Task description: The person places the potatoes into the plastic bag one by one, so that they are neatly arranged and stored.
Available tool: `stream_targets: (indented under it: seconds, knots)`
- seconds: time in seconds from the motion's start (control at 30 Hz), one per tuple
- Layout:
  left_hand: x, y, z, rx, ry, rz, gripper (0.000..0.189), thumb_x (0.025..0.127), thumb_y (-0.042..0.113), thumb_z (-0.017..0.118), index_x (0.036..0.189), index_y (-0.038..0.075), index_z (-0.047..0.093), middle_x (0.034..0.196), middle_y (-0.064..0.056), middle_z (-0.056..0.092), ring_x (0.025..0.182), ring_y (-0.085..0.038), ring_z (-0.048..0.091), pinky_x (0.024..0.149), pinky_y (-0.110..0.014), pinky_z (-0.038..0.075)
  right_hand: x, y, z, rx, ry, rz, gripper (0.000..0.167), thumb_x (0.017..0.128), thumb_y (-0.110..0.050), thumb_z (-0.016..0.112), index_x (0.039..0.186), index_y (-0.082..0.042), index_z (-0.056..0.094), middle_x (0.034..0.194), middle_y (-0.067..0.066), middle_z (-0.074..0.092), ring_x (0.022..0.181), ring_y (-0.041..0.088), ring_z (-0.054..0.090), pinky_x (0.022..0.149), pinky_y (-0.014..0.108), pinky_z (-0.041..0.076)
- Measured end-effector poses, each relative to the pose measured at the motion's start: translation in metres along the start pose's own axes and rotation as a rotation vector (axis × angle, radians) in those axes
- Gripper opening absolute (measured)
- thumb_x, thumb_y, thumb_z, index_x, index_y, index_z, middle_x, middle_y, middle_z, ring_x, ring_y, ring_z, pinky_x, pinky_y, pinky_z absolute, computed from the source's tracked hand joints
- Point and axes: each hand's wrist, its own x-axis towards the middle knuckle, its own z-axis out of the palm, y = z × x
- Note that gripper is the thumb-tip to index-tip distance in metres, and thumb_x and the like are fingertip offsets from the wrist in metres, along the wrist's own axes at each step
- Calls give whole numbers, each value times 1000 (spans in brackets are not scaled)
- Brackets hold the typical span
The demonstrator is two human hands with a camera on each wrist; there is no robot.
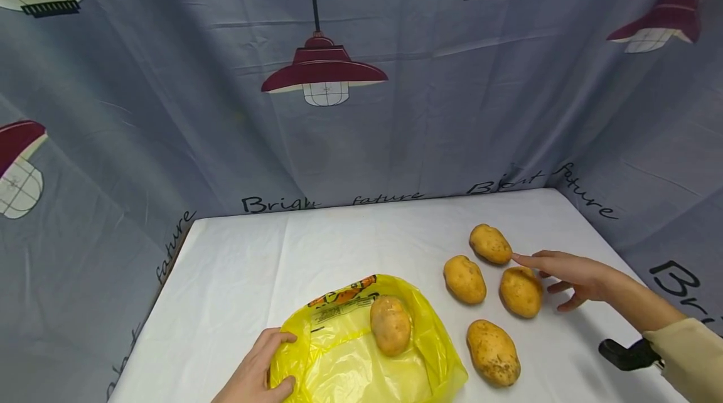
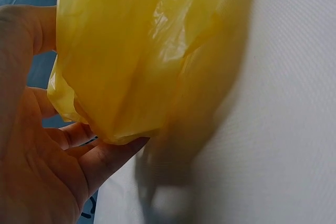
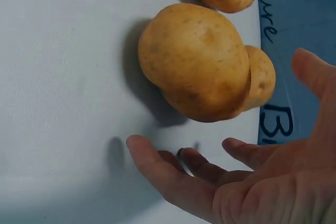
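My left hand holds the left side of a yellow plastic bag, whose mouth faces up. The left wrist view shows the bag's thin film between the thumb and fingers. One potato lies inside the bag. To the right, my right hand hovers with spread fingers beside a potato, holding nothing. In the right wrist view this nearest potato sits just beyond the fingers, partly covering another behind it. Another potato lies by the fingertips at the back; whether they touch it I cannot tell.
Two more potatoes lie between the bag and my right hand, one farther back and one nearer me. A white cloth covers the table. Grey curtains printed with lamps hang behind it and at both sides.
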Motion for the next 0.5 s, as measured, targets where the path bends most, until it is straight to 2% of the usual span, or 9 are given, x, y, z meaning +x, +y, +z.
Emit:
stream_targets:
  seconds: [0.13,0.27,0.4,0.5]
  knots:
    - [-1,0,-1,3,-2,-9,43,86,20,73,125,16,55,126,-1,45,109,-20,52,87,-30,50,5,8,-3,95,-17,38,111,93,-71,51,152,12,5,142,46,15,128,64,27,81,56,55]
    - [0,0,-1,5,3,3,43,87,20,73,125,15,56,127,-1,46,110,-21,52,87,-31,50,8,11,-1,151,-13,42,111,94,-69,52,152,12,4,141,46,15,128,62,28,83,56,55]
    - [-1,-2,-1,-6,-5,10,43,87,21,73,126,15,56,126,-2,46,110,-20,52,87,-31,50,8,9,9,160,-16,17,96,96,-60,56,150,9,17,139,40,19,123,57,34,82,53,56]
    - [-1,-1,0,-14,-11,4,42,88,21,73,126,15,55,126,-2,46,110,-20,52,87,-31,50,6,5,20,154,-8,-14,79,97,-51,60,143,6,32,131,33,33,114,46,43,78,50,57]
